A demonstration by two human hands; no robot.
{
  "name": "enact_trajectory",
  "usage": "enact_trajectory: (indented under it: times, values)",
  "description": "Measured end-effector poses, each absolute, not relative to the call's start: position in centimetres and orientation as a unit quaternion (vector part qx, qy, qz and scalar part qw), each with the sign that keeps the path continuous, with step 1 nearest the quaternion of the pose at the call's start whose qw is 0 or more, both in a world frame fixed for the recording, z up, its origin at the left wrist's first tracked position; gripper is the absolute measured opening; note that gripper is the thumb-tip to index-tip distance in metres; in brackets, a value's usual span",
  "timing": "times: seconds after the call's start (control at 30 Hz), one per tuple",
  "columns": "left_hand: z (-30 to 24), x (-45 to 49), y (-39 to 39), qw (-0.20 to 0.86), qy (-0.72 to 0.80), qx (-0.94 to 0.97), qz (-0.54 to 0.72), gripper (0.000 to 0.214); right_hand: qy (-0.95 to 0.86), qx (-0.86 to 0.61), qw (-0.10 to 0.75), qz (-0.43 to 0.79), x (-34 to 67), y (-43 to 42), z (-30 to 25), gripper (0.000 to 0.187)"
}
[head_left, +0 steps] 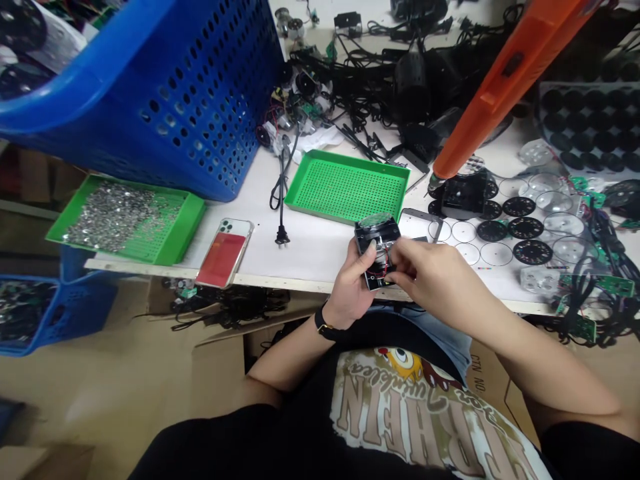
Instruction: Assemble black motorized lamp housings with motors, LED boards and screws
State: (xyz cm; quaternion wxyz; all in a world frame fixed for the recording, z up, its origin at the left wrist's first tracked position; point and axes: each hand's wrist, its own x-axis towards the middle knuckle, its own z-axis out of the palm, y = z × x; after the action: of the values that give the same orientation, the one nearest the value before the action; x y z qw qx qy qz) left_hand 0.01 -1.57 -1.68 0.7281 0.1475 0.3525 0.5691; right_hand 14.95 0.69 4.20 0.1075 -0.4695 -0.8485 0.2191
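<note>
My left hand (pixel 353 288) is wrapped round a black plastic housing (pixel 373 233), its thumb pressing on the inner parts. Inside the housing a small motor-like part and thin red wires show. At the right side of the housing, the fingers of my right hand (pixel 417 267) are pinched together by the wires; what lies between the fingertips is hidden. Just behind my hands sits a green perforated tray (pixel 350 187). An orange power screwdriver (pixel 495 100) hangs above the bench to the right of the housing.
To the left are a blue basket (pixel 210 100), a green tray of small screws (pixel 175 230), a phone (pixel 225 253) and a plug cord (pixel 281 233). Black dials (pixel 525 227) and clear discs lie at right. Tangled cables (pixel 350 87) and circuit boards fill the back.
</note>
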Motion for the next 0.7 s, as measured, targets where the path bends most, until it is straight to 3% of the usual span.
enact_trajectory:
  times: [0.13, 0.23, 0.4, 0.57, 0.7]
  values:
    - [-1.8, -0.1, -1.7, 0.719, 0.349, 0.158, 0.580, 0.044, -0.854, -0.423, 0.193, 0.235, 15.2, 0.3, 4.0, 0.030]
    - [-1.8, -0.2, -1.7, 0.720, 0.346, 0.150, 0.582, 0.040, -0.884, -0.375, 0.209, 0.184, 15.3, -0.1, 3.6, 0.039]
    - [-1.7, -0.3, -1.9, 0.741, 0.331, 0.163, 0.561, 0.046, -0.886, -0.381, 0.211, 0.158, 15.3, -0.5, 3.0, 0.041]
    - [-1.6, -0.5, -2.1, 0.721, 0.338, 0.219, 0.564, 0.078, -0.831, -0.409, 0.299, 0.229, 15.4, -0.7, 3.4, 0.034]
    - [-1.5, -0.7, -1.7, 0.723, 0.342, 0.212, 0.561, 0.078, -0.783, -0.448, 0.352, 0.250, 16.3, -2.5, 3.2, 0.048]
